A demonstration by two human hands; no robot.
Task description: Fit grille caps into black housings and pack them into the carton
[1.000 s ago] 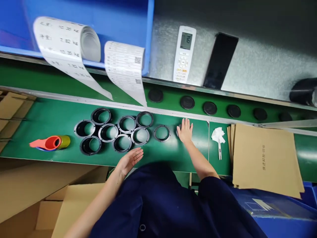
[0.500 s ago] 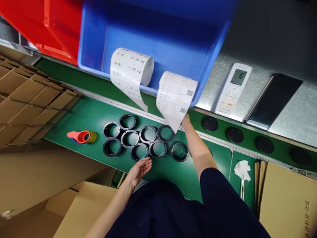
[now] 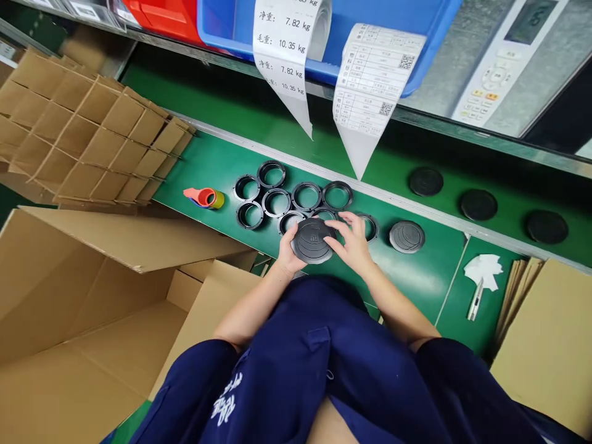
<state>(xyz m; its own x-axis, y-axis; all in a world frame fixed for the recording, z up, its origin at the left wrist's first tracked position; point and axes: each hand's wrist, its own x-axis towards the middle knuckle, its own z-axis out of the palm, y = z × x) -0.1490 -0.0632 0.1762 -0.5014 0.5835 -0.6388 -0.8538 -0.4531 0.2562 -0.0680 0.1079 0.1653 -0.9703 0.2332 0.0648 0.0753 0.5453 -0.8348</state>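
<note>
Bright, fairly even light, seemingly from above, covers the hands [image 3: 355, 242] and the green counter [image 3: 425, 277], leaving a soft sheen to their right, while shadow dims the strip beneath the metal shelf [image 3: 448, 68] beyond them. Raised lines read clearly on the dark lid [image 3: 312, 243] between the hands, and large print ahead on the paper roll [image 3: 284, 61] is crisp. Wide-angle distortion stretches the cardboard box [image 3: 83, 370] left of the hands towards the edge.

On my screen I see a blue plastic bin [image 3: 231, 21], two white printed paper strips [image 3: 289, 65] over its edge. Left of it: red plastic crate [image 3: 166, 15]. Right: white rectangular remote control [image 3: 502, 80]. Lower left: brown cardboard divider grid [image 3: 87, 129].
</note>
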